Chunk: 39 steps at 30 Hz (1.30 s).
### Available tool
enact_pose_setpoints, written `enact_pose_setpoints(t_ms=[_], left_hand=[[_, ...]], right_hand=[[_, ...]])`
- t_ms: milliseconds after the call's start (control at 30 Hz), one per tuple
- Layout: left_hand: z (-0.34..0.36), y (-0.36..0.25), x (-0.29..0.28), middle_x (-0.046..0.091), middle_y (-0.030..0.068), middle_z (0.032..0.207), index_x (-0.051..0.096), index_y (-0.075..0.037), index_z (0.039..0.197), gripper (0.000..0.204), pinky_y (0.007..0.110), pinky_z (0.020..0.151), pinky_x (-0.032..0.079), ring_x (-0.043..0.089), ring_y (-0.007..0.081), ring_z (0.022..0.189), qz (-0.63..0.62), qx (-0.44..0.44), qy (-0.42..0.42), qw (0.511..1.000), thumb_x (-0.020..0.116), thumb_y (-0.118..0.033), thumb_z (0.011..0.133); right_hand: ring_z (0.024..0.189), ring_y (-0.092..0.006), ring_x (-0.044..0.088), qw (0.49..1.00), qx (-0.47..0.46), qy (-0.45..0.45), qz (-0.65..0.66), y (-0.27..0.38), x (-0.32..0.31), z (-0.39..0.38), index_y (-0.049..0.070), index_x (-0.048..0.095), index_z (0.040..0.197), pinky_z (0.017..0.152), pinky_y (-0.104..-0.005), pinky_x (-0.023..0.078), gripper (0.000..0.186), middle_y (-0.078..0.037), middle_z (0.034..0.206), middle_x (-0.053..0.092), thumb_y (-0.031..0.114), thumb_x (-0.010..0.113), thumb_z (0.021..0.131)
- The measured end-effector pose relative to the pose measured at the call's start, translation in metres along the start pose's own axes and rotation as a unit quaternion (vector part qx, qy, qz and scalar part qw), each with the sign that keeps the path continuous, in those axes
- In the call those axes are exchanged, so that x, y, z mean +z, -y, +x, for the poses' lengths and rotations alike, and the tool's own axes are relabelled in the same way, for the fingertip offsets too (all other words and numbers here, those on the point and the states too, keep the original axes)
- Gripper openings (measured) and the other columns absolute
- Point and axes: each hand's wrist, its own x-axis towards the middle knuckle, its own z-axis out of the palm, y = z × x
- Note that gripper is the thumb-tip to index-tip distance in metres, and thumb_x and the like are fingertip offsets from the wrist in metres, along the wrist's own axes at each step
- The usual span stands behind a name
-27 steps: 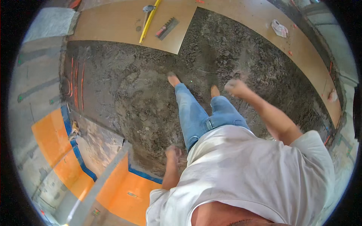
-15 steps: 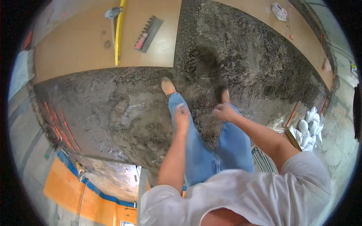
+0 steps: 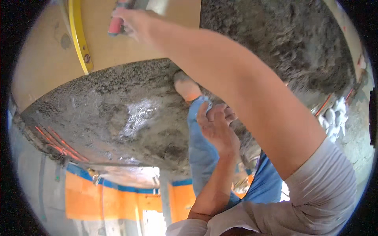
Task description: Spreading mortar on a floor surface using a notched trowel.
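At the upper left, my right hand [image 3: 136,23] reaches down to a notched trowel with a red handle [image 3: 115,26]. Its fingers are closed round the handle, while the blade is mostly hidden or blurred at the top edge. The trowel is at a large beige tile [image 3: 157,45]. My left hand [image 3: 218,128] hangs in front of my left leg, loosely curled with its fingers partly apart and nothing visible in it.
A yellow spirit level [image 3: 80,39] lies on the tile, left of the trowel. Rough, wet grey mortar [image 3: 138,118] covers the floor round my shoe [image 3: 187,88]. Orange conduits [image 3: 59,141] stick up at the left. White bags [image 3: 334,118] lie at the right.
My right arm has swung forward and left across my body, and the hand has taken hold of the trowel. I lean lower, and my left hand has moved right.
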Motion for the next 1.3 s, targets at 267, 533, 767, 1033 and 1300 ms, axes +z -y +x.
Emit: enact_pose_setpoints(t_ms=[267, 533, 767, 1033, 1300], left_hand=[[0.032, -0.017, 0.029, 0.057, 0.0124, 0.091, 0.038, 0.000, 0.123, 0.042, 0.032, 0.062, 0.050, 0.059, 0.0207, 0.072, -0.028, -0.012, -0.043, 0.999, 0.053, -0.011, 0.086], [0.045, -0.017, 0.051, 0.054, 0.0109, 0.090, 0.038, -0.001, 0.120, 0.038, 0.034, 0.061, 0.050, 0.057, 0.0204, 0.069, -0.018, -0.049, 0.003, 0.999, 0.051, -0.009, 0.085], [0.052, -0.023, 0.055, 0.057, 0.0042, 0.076, 0.047, -0.008, 0.111, 0.026, 0.033, 0.057, 0.049, 0.058, 0.0176, 0.064, -0.051, -0.062, -0.002, 0.997, 0.054, -0.010, 0.085], [0.048, -0.019, 0.062, 0.051, 0.0015, 0.064, 0.040, -0.003, 0.121, 0.039, 0.032, 0.055, 0.048, 0.057, 0.0182, 0.057, -0.029, -0.073, 0.008, 0.997, 0.053, -0.010, 0.084], [0.039, -0.013, 0.069, 0.046, 0.0008, 0.062, 0.048, -0.004, 0.110, 0.030, 0.033, 0.055, 0.047, 0.054, 0.0165, 0.056, -0.059, -0.075, 0.001, 0.995, 0.054, -0.008, 0.081]], right_hand=[[0.042, -0.0153, 0.044, 0.992, -0.054, -0.047, 0.100, 0.008, -0.054, -0.033, 0.009, 0.052, 0.083, 0.036, -0.0321, 0.032, 0.006, -0.003, 0.058, 0.047, 0.012, 0.055, 0.080], [0.043, -0.0110, 0.051, 0.978, -0.028, -0.020, -0.204, 0.173, -0.184, -0.177, 0.007, 0.055, 0.082, 0.039, -0.0262, 0.041, 0.024, -0.002, 0.057, 0.052, 0.030, 0.062, 0.086], [0.049, -0.0119, 0.048, 0.983, -0.076, -0.154, -0.057, 0.262, -0.192, -0.069, 0.009, 0.049, 0.082, 0.041, -0.0300, 0.042, 0.029, 0.000, 0.060, 0.045, 0.036, 0.052, 0.093], [0.053, -0.0150, 0.050, 0.990, -0.063, -0.085, 0.090, 0.273, -0.206, 0.002, 0.012, 0.044, 0.082, 0.049, -0.0385, 0.050, 0.029, -0.002, 0.066, 0.045, 0.038, 0.051, 0.092], [0.043, -0.0146, 0.037, 0.997, -0.028, -0.052, 0.051, 0.260, -0.225, 0.030, 0.017, 0.037, 0.065, 0.042, -0.0325, 0.040, 0.039, 0.001, 0.053, 0.034, 0.042, 0.040, 0.096]])
